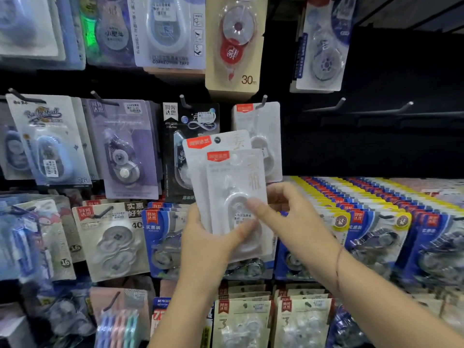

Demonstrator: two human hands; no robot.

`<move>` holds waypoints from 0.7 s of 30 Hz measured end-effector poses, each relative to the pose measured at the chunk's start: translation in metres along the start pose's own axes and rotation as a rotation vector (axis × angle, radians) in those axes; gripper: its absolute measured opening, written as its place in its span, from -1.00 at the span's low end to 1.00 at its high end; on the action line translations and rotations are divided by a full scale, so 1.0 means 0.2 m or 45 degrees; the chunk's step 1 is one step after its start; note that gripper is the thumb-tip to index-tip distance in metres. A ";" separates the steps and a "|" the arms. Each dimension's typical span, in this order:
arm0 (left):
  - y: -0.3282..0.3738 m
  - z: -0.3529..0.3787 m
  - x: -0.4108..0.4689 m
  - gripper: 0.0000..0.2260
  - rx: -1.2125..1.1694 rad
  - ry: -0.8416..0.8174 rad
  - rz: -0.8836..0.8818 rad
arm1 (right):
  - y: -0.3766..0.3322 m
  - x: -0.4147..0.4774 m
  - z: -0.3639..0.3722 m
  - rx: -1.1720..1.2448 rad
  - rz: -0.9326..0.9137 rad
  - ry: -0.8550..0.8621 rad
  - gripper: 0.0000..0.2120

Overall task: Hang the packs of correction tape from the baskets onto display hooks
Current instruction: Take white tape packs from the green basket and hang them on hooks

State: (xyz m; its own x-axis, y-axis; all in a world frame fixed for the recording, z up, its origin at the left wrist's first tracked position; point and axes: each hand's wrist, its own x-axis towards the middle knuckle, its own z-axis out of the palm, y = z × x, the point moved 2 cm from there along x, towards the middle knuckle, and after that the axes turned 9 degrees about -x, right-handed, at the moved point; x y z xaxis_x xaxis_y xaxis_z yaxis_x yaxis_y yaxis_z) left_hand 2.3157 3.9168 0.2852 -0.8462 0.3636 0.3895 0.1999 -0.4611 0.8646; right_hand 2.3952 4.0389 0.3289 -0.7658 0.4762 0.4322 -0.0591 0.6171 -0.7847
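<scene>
Two white packs of correction tape with red corner labels are held up in front of the display: a front pack (234, 187) and a back pack (218, 144) that sticks out above and to the left of it. My left hand (208, 237) grips both from below left, thumb across the front pack. My right hand (288, 212) pinches the front pack's right edge, thumb on the blister. Behind them a matching white pack (268, 136) hangs on a display hook (263, 100). No basket is in view.
Many other correction tape packs hang all around: purple (128, 149), black (193, 121), a beige 30 m pack (233, 46). Two bare hooks (341, 101) (408, 105) stick out at the right. Rows of blue packs (376, 237) fill the lower right.
</scene>
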 end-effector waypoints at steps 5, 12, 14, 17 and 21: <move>0.00 0.09 -0.08 -0.38 0.136 -0.223 -0.080 | 0.08 -0.08 -0.13 0.034 0.093 -0.003 -0.65; -0.04 0.24 -0.08 -0.65 -0.007 -0.111 -0.127 | 0.15 -0.04 -0.41 0.244 0.108 0.194 -0.58; -0.05 0.29 -0.07 -0.70 -0.024 -0.099 -0.138 | 0.14 0.00 -0.50 0.262 0.056 0.305 -0.73; -0.03 0.31 -0.06 -0.72 -0.025 -0.074 -0.134 | 0.11 0.09 -0.65 0.321 -0.007 0.401 -0.77; 0.00 0.32 -0.05 -0.70 0.004 -0.066 -0.121 | 0.08 0.19 -0.73 0.302 -0.066 0.399 -0.77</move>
State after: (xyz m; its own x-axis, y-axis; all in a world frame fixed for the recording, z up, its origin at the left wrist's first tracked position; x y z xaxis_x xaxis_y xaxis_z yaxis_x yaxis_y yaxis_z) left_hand 2.3565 3.9654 0.3006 -0.8349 0.4468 0.3214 0.1214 -0.4200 0.8994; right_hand 2.4575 4.1577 0.3983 -0.5274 0.6391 0.5598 -0.2667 0.5010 -0.8233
